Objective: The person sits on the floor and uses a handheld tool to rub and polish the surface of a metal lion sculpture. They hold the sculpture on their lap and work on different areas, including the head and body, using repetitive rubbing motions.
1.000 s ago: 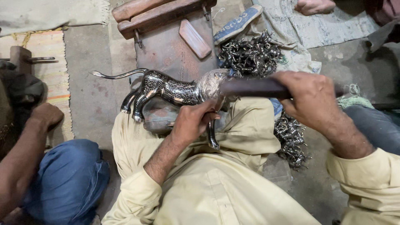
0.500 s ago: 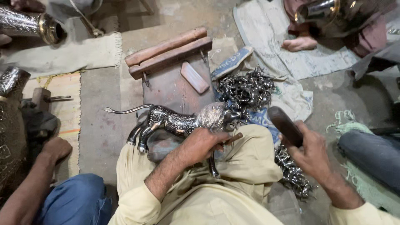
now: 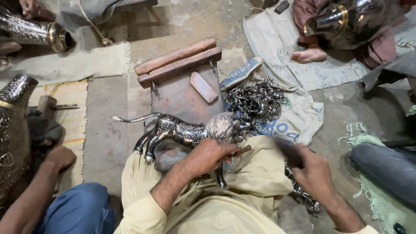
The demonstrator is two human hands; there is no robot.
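Note:
A silver engraved lion figure (image 3: pixel 182 131) lies across my lap and a worn metal block (image 3: pixel 180 97), with its tail pointing left. Against the lion's mane my left hand (image 3: pixel 211 157) presses a thin chisel (image 3: pixel 241 151) and is closed around it. My right hand (image 3: pixel 313 174) is blurred, low at the right of my knee. It grips a dark mallet (image 3: pixel 289 155) whose head is close to the chisel's end. One of the lion's front legs hangs down under my left hand.
A pile of small metal figures (image 3: pixel 256 101) lies on a printed sack behind the lion. Two wooden bars (image 3: pixel 177 64) top the block. A co-worker's hand (image 3: pixel 58 158) and blue-clad knee are at left, engraved metal vases (image 3: pixel 56 37) at top left, and another person's foot (image 3: pixel 310 55) at top right.
My right hand has swung the mallet down from a raised position toward the chisel. My left hand stays on the lion. The view has tilted to show more floor ahead.

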